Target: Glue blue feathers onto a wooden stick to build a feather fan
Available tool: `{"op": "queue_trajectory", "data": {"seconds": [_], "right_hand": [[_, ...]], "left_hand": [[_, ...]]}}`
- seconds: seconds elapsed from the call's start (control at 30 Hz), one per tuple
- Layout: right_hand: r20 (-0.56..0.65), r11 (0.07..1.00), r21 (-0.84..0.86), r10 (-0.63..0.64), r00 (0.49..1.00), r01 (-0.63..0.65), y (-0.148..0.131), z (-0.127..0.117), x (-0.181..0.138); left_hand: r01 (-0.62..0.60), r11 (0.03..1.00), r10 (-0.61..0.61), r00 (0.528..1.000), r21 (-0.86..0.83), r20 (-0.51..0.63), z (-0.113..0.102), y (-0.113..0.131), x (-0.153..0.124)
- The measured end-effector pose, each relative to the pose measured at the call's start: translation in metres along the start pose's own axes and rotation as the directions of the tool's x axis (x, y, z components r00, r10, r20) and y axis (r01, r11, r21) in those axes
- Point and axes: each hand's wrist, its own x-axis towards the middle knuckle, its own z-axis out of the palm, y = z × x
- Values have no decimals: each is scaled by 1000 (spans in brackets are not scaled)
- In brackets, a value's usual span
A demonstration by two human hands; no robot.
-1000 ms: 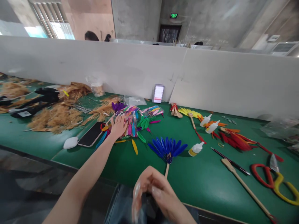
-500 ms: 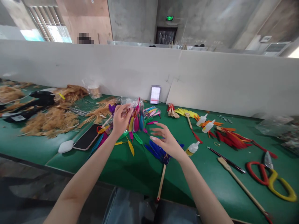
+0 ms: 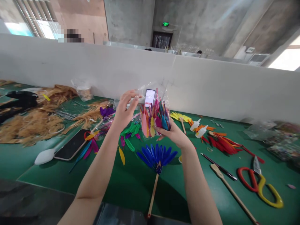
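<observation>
A clear plastic bag of coloured feathers (image 3: 152, 123), pink, orange, yellow and blue, is held up off the table between my hands. My right hand (image 3: 172, 132) grips its lower right side, thumb across the front. At the bag's upper left edge, my left hand (image 3: 128, 104) pinches the thin plastic between thumb and fingers. Below them a fan of blue feathers (image 3: 157, 157) on a wooden stick (image 3: 153, 195) lies on the green table. Loose green feathers (image 3: 132, 129) and a yellow feather (image 3: 122, 156) lie under my left hand.
At right are scissors (image 3: 257, 181), a wooden stick (image 3: 234, 195), a pen (image 3: 219, 167), red feathers (image 3: 223, 143) and glue bottles (image 3: 201, 131). At left lie a dark phone (image 3: 72, 145), a white case (image 3: 44, 156) and tan fibre (image 3: 35, 128). A lit phone (image 3: 150, 97) leans against the white partition (image 3: 105, 68).
The feather bag has been raised and moved right. My right hand, open and empty before, has closed on it. The blue feather fan is now uncovered, and the view has shifted slightly.
</observation>
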Motion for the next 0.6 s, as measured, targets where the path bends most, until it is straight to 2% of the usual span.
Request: {"op": "queue_trajectory", "data": {"seconds": [0.07,0.13,0.3,0.4,0.47,0.6], "right_hand": [[24,1000,3,28,999,-29,-1,-5,0],[46,999,-6,35,998,-35,0,-8,1],[186,997,-72,44,982,-31,3,-13,1],[252,994,-99,78,964,-55,2,-17,-1],[276,991,-113,96,956,-66,0,-19,-2],[370,988,-146,95,924,-43,-3,-20,-1]], "left_hand": [[35,998,-28,990,-51,139,-3,-2,0],[80,993,-59,973,-88,224,-5,-4,-1],[141,990,-140,972,10,189,-13,-16,4],[241,970,-238,951,7,198,-22,-25,7],[316,948,-293,919,-48,263,-29,-27,8],[387,915,-272,800,-113,534,-36,-15,7]]}}
